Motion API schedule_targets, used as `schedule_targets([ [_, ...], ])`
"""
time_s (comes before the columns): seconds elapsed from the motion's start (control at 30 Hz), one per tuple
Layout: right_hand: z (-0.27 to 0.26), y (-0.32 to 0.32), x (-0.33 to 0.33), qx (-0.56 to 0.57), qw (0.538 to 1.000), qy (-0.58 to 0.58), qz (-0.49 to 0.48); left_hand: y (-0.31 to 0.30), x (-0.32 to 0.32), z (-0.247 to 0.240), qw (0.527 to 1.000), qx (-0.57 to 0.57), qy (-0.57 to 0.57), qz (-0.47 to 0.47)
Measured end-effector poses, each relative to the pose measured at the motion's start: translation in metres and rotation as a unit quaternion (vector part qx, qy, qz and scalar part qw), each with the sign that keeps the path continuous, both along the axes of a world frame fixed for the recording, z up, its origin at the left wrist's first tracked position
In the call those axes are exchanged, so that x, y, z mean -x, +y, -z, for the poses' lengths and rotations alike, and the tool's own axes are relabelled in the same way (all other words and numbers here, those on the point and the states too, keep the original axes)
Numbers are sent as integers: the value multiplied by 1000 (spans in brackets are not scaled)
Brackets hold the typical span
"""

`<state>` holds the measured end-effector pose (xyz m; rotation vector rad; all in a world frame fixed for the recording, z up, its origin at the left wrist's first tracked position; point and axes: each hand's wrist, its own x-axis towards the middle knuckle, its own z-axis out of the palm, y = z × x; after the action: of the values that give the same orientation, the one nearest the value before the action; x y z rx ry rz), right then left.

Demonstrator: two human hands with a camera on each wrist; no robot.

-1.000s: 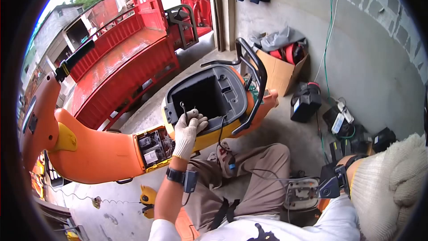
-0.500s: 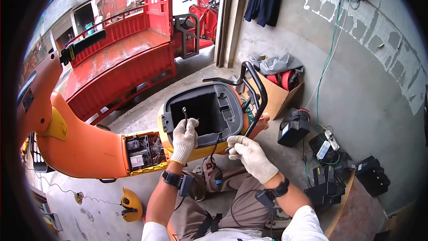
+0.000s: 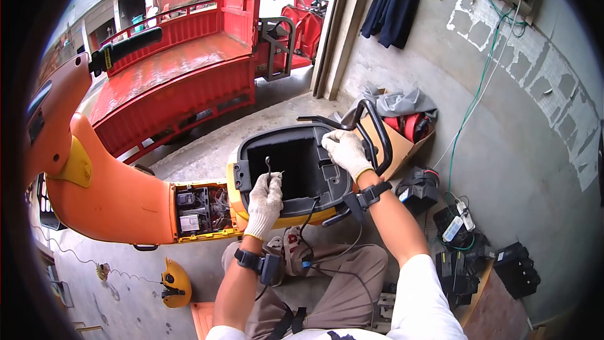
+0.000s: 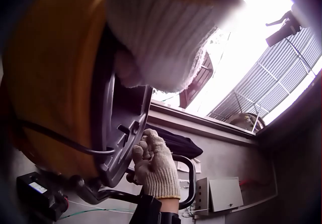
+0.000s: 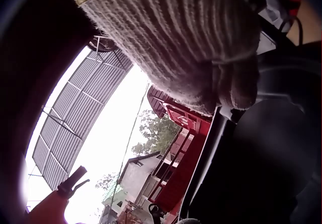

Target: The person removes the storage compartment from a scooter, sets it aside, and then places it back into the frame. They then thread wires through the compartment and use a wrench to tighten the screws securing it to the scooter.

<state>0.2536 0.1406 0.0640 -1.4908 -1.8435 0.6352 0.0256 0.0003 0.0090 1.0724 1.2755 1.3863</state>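
An orange scooter (image 3: 113,195) stands before me, its black storage bucket (image 3: 241,177) uncovered under the seat position. My gloved left hand (image 3: 264,200) grips a small wrench (image 3: 268,165) upright over the bucket's near left part; the ring end sticks up above the fingers. The gloved right hand (image 3: 346,150) is at the bucket's far right rim, beside the black grab rail (image 3: 382,145). Its fingers (image 4: 142,156) are bent at the rim in the left wrist view, and I cannot tell whether they pinch something small. A black cable (image 3: 306,221) hangs over the near rim.
An open compartment (image 3: 201,211) with wires lies left of the bucket. A yellow helmet (image 3: 177,282) sits on the floor. Behind the scooter are a cardboard box (image 3: 376,135) and a red cargo tricycle (image 3: 182,101). Black batteries (image 3: 516,271) stand along the right wall.
The right hand came from the far right to near the bucket's front edge, then moved up to its far right rim. The left hand keeps the wrench over the bucket. The head view shifted.
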Motion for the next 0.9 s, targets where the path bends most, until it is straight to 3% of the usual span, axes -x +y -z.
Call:
schedule_targets([
  [0.03,3,8,0,-33,997,-71,-9,-2,1,-3,1000,8,-24,4],
  [0.13,10,18,2,33,999,4,13,-5,1,-12,998,23,-50,13],
  [0.2,5,16,-1,78,996,-9,28,-4,1,-12,998,23,-58,11],
  [0.3,-8,5,-2,-97,978,-183,-12,-4,2,-10,998,29,-51,9],
  [0.4,-3,2,3,-166,949,-267,23,-4,2,-11,999,28,-41,7],
  [0.53,-10,-10,10,-172,919,-354,21,-7,3,-15,999,37,-26,-1],
  [0.83,11,-1,2,-291,919,-265,4,-5,2,-12,999,39,-36,-2],
  [0.9,10,-1,1,-276,913,-300,-5,-4,2,-9,999,32,-20,2],
])
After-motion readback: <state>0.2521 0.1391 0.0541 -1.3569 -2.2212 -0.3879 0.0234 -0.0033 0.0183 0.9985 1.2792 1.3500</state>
